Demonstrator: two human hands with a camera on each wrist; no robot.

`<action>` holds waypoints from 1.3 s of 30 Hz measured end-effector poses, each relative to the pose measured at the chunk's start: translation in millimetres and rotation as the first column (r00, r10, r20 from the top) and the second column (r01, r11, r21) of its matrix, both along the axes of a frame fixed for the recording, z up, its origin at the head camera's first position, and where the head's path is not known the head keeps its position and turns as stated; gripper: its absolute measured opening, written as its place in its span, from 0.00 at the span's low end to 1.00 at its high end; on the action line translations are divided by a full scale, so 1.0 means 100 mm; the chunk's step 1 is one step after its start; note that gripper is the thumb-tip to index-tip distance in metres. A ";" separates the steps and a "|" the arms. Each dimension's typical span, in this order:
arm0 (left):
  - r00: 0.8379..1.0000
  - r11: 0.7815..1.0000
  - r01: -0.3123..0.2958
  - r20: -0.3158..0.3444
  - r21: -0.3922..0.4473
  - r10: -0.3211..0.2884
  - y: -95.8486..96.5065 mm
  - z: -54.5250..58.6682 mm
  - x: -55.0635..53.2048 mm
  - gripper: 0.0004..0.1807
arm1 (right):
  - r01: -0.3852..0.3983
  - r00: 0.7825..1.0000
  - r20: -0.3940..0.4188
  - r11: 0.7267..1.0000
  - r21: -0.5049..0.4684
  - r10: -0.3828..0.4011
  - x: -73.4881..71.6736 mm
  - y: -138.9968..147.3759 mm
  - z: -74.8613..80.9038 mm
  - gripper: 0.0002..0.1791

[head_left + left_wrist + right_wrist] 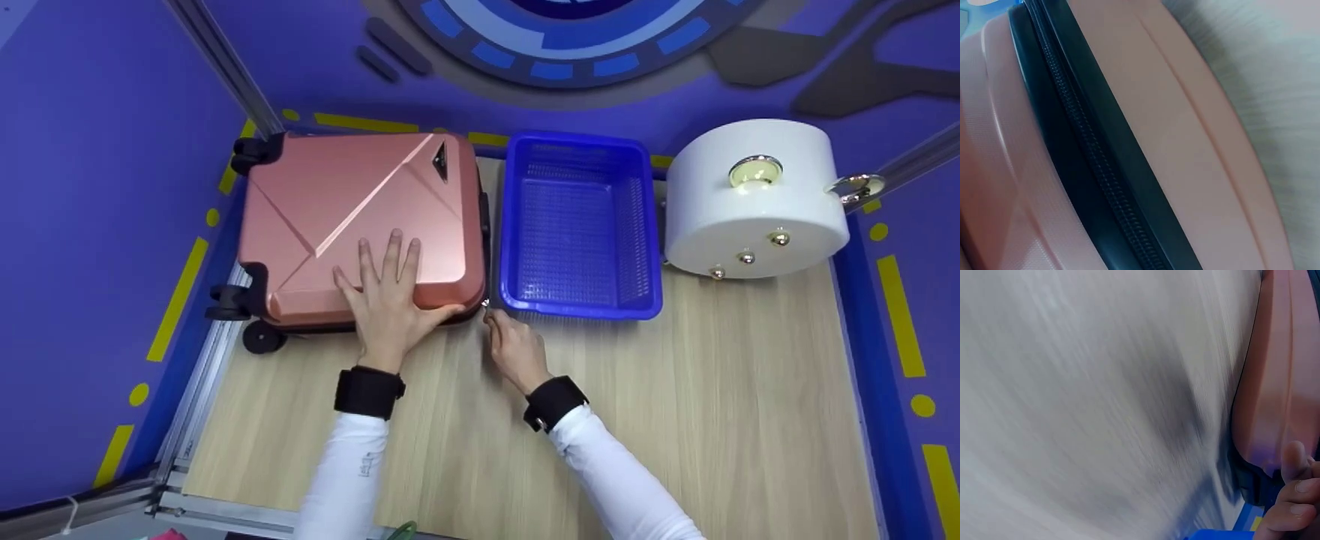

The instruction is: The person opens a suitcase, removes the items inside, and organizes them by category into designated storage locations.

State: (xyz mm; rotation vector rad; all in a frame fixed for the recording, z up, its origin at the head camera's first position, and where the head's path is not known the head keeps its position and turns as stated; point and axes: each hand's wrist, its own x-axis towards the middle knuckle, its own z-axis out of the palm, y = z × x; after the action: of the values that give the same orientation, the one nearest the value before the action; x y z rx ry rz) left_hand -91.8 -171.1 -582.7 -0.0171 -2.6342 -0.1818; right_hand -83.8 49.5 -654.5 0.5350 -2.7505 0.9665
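Note:
A rose-pink hard-shell suitcase (pixel 360 187) lies flat on the wood-grain table, its black wheels to the left. My left hand (pixel 386 307) rests on its front edge with fingers spread. At the near right corner, my right hand (pixel 517 349) pinches a small metal zipper pull (pixel 485 303) between curled fingers. The left wrist view shows the black zipper (pixel 1092 140) running shut along the suitcase's side, between the two pink shells. In the right wrist view, curled fingers (pixel 1294 509) of the right hand sit against the suitcase corner; the pull is hidden there.
Right beside the suitcase stands a blue plastic basket (pixel 581 311). Farther right, a white drum-shaped container (pixel 750 202) with gold knobs and ring handles lies near the back wall. Blue panels (pixel 82 225) enclose the table (pixel 675 420) at the back and sides.

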 end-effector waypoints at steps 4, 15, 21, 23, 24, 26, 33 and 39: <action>1.000 1.000 -0.019 0.017 0.018 0.018 0.05 0.01 -0.01 0.70 | 0.003 1.000 -0.019 1.000 0.009 -0.003 0.01 0.00 0.01 0.05; 0.998 0.999 -0.043 0.036 0.001 0.043 0.10 0.03 -0.02 0.71 | 0.013 1.000 -0.026 0.999 0.048 -0.012 0.05 -0.02 0.02 0.04; 0.996 0.998 -0.058 0.060 -0.021 0.059 0.11 0.05 -0.02 0.71 | 0.017 0.998 -0.063 0.997 0.070 -0.013 0.11 -0.05 0.01 0.05; 0.997 0.998 -0.059 0.057 -0.022 0.060 0.11 0.05 -0.02 0.71 | 0.018 0.997 -0.080 0.997 0.069 -0.012 0.12 -0.05 0.00 0.05; 0.997 0.998 -0.060 0.055 -0.021 0.061 0.11 0.05 -0.02 0.71 | 0.017 0.996 -0.087 0.998 0.069 -0.011 0.13 -0.06 0.00 0.05; 0.997 0.998 -0.062 0.049 -0.022 0.063 0.11 0.05 -0.02 0.71 | 0.013 0.995 -0.097 0.998 0.067 -0.006 0.13 -0.07 -0.01 0.04; 0.996 0.997 -0.075 0.049 -0.030 0.077 0.10 0.04 -0.04 0.71 | -0.023 0.996 -0.083 0.998 0.059 0.028 0.19 -0.16 0.01 0.04; 0.996 0.997 -0.070 0.059 -0.027 0.071 0.14 0.04 -0.07 0.71 | -0.079 0.995 -0.052 0.993 0.090 0.084 0.24 -0.28 0.03 0.04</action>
State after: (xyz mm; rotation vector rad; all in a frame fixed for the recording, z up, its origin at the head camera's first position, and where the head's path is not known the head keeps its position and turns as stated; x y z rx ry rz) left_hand -98.3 -156.7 -578.3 0.0737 -2.6917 -0.1277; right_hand -59.7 21.5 -651.6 0.6832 -2.7502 0.8378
